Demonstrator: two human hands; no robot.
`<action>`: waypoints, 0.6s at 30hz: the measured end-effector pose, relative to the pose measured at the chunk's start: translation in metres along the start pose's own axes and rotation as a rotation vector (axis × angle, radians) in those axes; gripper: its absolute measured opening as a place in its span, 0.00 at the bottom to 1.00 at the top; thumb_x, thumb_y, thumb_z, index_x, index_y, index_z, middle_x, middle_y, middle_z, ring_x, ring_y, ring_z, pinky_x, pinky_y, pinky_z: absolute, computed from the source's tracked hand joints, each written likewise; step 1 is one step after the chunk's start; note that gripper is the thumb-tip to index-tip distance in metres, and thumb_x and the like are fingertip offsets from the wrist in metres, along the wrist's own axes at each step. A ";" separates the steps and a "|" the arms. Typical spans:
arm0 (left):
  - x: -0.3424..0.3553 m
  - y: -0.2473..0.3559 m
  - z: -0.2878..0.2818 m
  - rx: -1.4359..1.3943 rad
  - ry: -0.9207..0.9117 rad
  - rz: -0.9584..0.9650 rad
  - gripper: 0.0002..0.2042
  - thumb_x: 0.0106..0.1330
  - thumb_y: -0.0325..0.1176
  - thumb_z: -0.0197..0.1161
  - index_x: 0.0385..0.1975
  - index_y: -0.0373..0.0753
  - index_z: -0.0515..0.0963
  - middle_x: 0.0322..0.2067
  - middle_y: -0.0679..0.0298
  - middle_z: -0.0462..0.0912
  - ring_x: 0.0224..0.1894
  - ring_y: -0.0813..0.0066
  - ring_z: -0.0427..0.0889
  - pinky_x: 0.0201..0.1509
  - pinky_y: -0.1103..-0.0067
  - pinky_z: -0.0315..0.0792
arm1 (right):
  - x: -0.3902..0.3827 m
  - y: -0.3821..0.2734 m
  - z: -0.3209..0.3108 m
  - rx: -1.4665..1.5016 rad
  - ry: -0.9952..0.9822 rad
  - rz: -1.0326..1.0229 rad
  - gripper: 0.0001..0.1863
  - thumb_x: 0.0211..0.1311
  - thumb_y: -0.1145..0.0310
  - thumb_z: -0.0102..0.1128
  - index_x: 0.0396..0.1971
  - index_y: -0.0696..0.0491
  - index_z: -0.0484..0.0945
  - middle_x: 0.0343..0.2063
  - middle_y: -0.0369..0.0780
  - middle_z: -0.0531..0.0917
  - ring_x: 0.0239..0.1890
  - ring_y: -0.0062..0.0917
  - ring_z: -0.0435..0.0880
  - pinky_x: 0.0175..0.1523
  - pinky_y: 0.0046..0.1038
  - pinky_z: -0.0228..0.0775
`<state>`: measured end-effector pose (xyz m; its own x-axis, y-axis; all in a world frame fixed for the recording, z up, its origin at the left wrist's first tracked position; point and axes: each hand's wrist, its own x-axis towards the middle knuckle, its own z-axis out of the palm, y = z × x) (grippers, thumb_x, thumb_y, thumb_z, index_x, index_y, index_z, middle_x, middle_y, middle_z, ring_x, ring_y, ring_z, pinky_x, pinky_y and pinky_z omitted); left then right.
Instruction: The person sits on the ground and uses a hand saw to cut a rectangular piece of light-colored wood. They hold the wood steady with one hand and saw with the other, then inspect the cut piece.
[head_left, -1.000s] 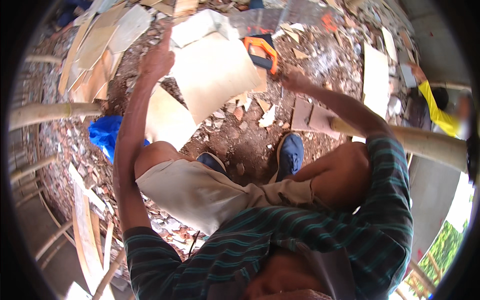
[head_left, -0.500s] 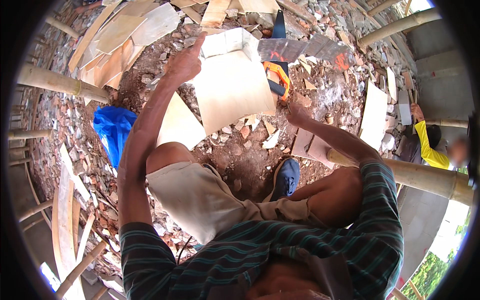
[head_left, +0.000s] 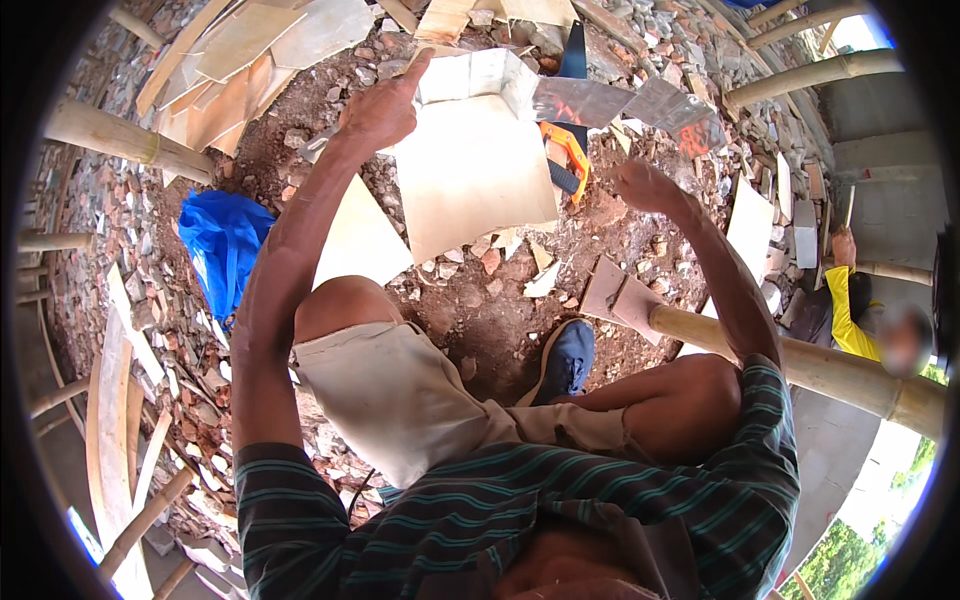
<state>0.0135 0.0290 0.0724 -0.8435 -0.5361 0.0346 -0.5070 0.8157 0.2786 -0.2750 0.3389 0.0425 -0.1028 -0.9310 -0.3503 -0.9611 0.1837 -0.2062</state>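
Observation:
A pale plywood sheet (head_left: pixel 478 185) lies in front of me, brightly lit, with a whitish, silvery block-like piece (head_left: pixel 470 78) across its far end. My left hand (head_left: pixel 382 110) rests at the sheet's left edge, its index finger stretched toward the piece's far left corner. An orange-handled saw (head_left: pixel 568 160) lies right of the sheet, its dark blade running under a grey metal-looking strip (head_left: pixel 582 102). My right hand (head_left: pixel 645 187) hovers right of the saw, fingers curled closed; whatever they hold, if anything, cannot be made out.
Thin wood offcuts (head_left: pixel 235 60) are piled at far left, near a blue bag (head_left: pixel 222 245). Bamboo poles (head_left: pixel 810 362) cross at right and left. Rubble covers the ground. Reddish boards (head_left: pixel 622 300) lie near my shoe (head_left: pixel 568 358). A person in a yellow sleeve (head_left: pixel 848 315) is at far right.
My right hand has moved right and slightly away, off the saw handle's side. My left hand keeps its place at the sheet's edge. The whole view has shifted a little.

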 end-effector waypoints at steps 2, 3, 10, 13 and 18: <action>0.000 0.000 -0.003 -0.044 -0.097 -0.040 0.41 0.58 0.23 0.51 0.74 0.53 0.46 0.38 0.49 0.84 0.35 0.58 0.85 0.44 0.60 0.79 | 0.014 -0.024 -0.026 0.169 0.234 -0.101 0.16 0.62 0.71 0.48 0.47 0.58 0.78 0.35 0.52 0.83 0.36 0.46 0.83 0.44 0.41 0.76; 0.000 0.000 -0.004 -0.055 -0.087 -0.040 0.41 0.59 0.24 0.50 0.74 0.55 0.45 0.33 0.52 0.83 0.32 0.59 0.84 0.42 0.61 0.78 | 0.023 -0.040 -0.034 0.100 0.276 -0.100 0.17 0.63 0.72 0.48 0.51 0.56 0.76 0.34 0.52 0.83 0.35 0.45 0.84 0.44 0.42 0.76; 0.001 0.002 -0.001 0.024 -0.052 -0.039 0.41 0.61 0.25 0.49 0.74 0.59 0.41 0.31 0.51 0.83 0.31 0.56 0.83 0.42 0.60 0.76 | 0.083 -0.131 -0.042 -0.396 0.199 0.022 0.21 0.60 0.74 0.50 0.54 0.61 0.74 0.31 0.47 0.86 0.34 0.40 0.87 0.36 0.41 0.79; 0.002 -0.002 0.000 0.000 -0.060 -0.018 0.41 0.61 0.25 0.49 0.74 0.59 0.40 0.41 0.48 0.83 0.38 0.51 0.84 0.46 0.58 0.76 | 0.102 -0.135 -0.034 -0.476 0.229 -0.019 0.20 0.60 0.75 0.51 0.52 0.66 0.74 0.30 0.46 0.86 0.32 0.38 0.88 0.32 0.39 0.79; 0.005 -0.004 0.001 0.017 -0.086 -0.027 0.41 0.60 0.25 0.48 0.73 0.59 0.40 0.50 0.49 0.80 0.43 0.48 0.83 0.50 0.57 0.76 | 0.125 -0.129 -0.022 -0.544 0.247 -0.037 0.23 0.58 0.74 0.52 0.55 0.62 0.73 0.29 0.46 0.86 0.31 0.38 0.87 0.29 0.45 0.78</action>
<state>0.0114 0.0235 0.0702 -0.8412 -0.5379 -0.0553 -0.5321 0.8052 0.2617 -0.1700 0.1922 0.0455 -0.0610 -0.9914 -0.1155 -0.9518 0.0229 0.3058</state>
